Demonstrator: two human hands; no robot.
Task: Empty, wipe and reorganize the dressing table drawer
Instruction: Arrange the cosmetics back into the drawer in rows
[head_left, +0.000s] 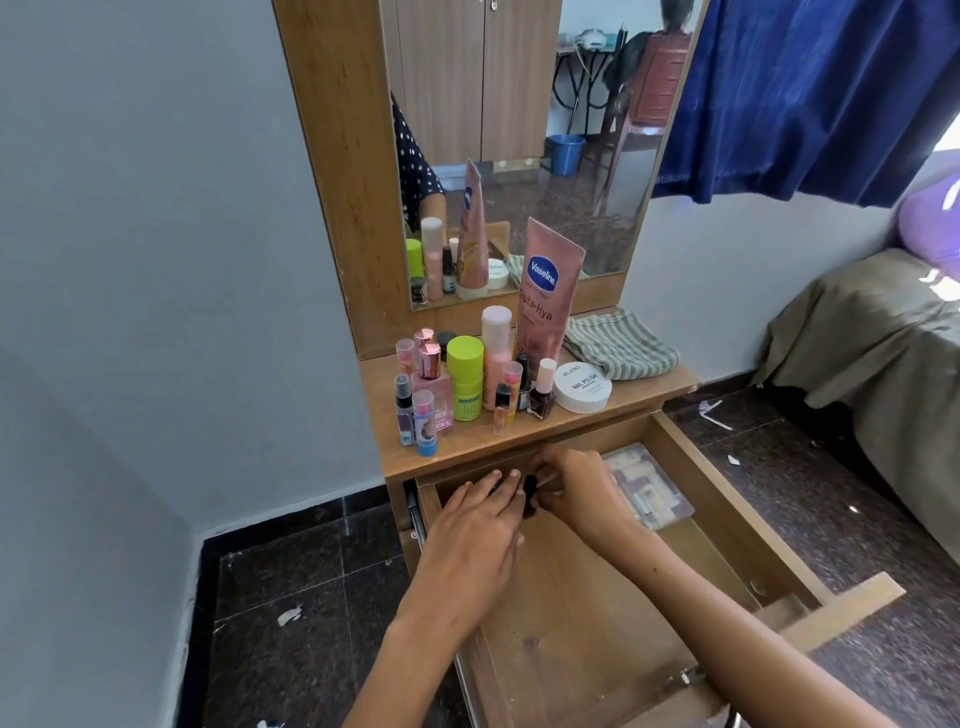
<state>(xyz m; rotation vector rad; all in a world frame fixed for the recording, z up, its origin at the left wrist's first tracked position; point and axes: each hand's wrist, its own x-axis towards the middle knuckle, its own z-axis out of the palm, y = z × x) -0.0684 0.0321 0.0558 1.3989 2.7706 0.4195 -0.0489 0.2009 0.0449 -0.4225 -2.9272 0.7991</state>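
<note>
Her right hand (569, 486) has its grip pinched on a small dark item (529, 488) at the back of the open drawer (727, 499); the left hand (480, 525) lies flat alongside, fingers straight. Looks like emptying; next lift it to the crowded counter (644, 397), beside the striped cloth (621, 345). Bed (883, 332) right, dark tiled floor (311, 597).

Open drawer (727, 499), both hands (524, 499) inside, right perhaps pinching small dark item (529, 486), cosmetics (467, 384) above
</note>
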